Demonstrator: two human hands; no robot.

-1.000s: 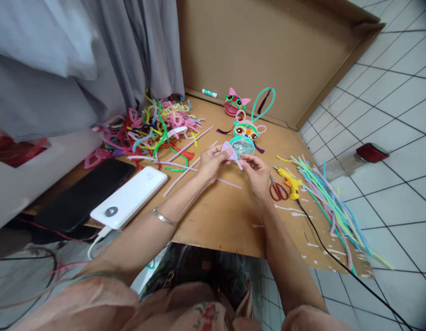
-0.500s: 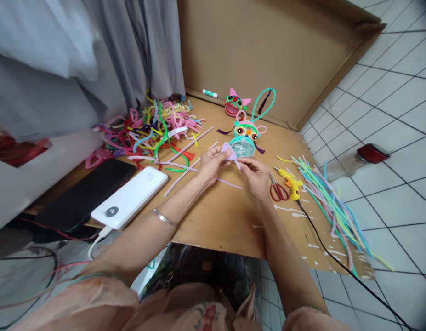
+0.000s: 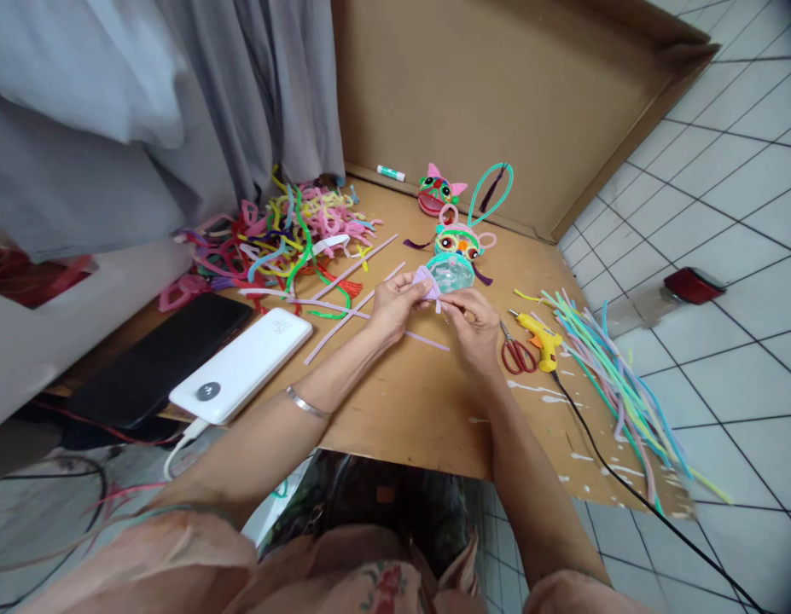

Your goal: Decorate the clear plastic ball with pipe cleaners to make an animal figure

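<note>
My left hand (image 3: pixel 392 305) and my right hand (image 3: pixel 475 324) meet above a cardboard sheet (image 3: pixel 408 401), both pinching a folded lilac pipe cleaner piece (image 3: pixel 427 282). Just beyond my fingers lies a teal and pink pipe-cleaner figure with big eyes (image 3: pixel 457 250), and a second, red-mouthed figure (image 3: pixel 437 191) sits farther back. Several straight lilac pipe cleaners (image 3: pixel 344 303) lie on the cardboard to the left of my hands.
Red scissors (image 3: pixel 514 352) and a yellow glue gun (image 3: pixel 541 338) with a black cord lie right of my hands, beside a bundle of pastel pipe cleaners (image 3: pixel 616 384). A tangled colourful pile (image 3: pixel 286 234), a white power bank (image 3: pixel 241 365) and a black phone (image 3: pixel 158 358) are on the left.
My right hand has moved up and left, closer to my left hand, and the lilac piece between them is bent tighter. Everything else is unchanged.
</note>
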